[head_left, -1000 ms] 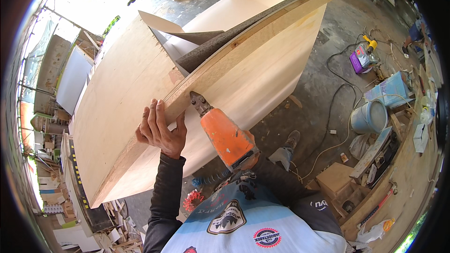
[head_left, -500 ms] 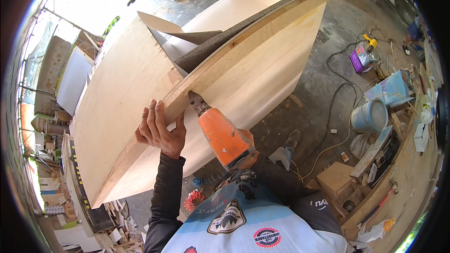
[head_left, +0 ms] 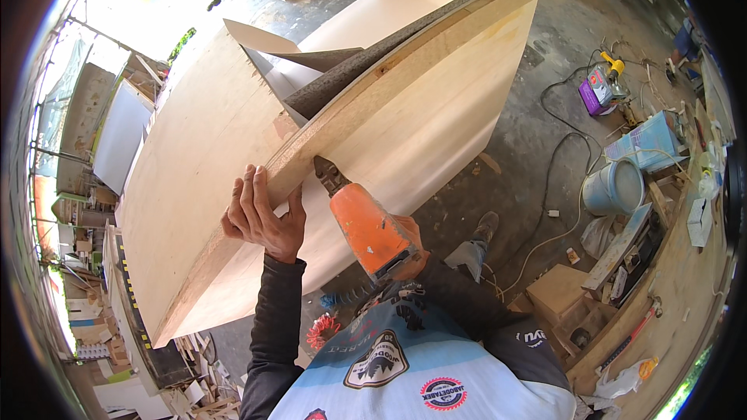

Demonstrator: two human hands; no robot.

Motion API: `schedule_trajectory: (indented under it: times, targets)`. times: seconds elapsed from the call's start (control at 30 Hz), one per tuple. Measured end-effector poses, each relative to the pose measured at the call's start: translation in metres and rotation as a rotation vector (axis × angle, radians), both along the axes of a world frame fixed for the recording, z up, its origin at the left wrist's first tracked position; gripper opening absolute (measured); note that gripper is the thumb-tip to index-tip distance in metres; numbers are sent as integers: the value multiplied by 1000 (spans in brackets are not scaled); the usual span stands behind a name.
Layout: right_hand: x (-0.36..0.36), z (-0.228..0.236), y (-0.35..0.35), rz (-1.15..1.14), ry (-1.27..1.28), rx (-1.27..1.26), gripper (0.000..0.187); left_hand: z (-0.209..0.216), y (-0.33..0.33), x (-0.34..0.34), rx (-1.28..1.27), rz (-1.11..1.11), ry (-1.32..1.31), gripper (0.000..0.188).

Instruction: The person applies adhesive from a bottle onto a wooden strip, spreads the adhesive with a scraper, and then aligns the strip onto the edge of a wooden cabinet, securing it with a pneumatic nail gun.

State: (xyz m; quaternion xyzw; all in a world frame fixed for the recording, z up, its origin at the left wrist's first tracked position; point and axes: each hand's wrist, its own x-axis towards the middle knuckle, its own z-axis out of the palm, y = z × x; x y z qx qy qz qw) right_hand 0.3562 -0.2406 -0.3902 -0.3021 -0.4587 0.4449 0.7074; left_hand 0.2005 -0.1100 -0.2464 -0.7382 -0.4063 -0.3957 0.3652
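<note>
A large curved plywood piece with a thick wooden rim stands in front of me. My left hand grips that rim, its fingers laid over the top and the thumb on the near side. Just right of it, my right hand is wrapped round an orange nail gun, partly hidden behind the tool's body. The gun's dark metal nose points away from me, at the underside of the rim. Whether the nose touches the wood, I cannot tell. A bent pale sheet sticks up inside the piece.
On the floor at right are a light blue bucket, a purple can with a yellow-handled tool, cables and a cardboard box. Wood scraps lie at lower left. A red coiled hose hangs near my body.
The view of the plywood piece has shifted slightly left. The nail gun's nose sits a touch lower in the picture. Both hands keep their holds.
</note>
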Motion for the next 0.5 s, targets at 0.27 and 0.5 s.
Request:
schedule_trajectory:
  times: [0.27, 0.5]
  targets:
    - [2, 7, 5, -71, -58, 48, 77, 2, -2, -1, -2, 2, 4, 56]
    - [4, 1, 3, -81, -164, 79, 68, 2, -1, 0, -13, 4, 7, 59]
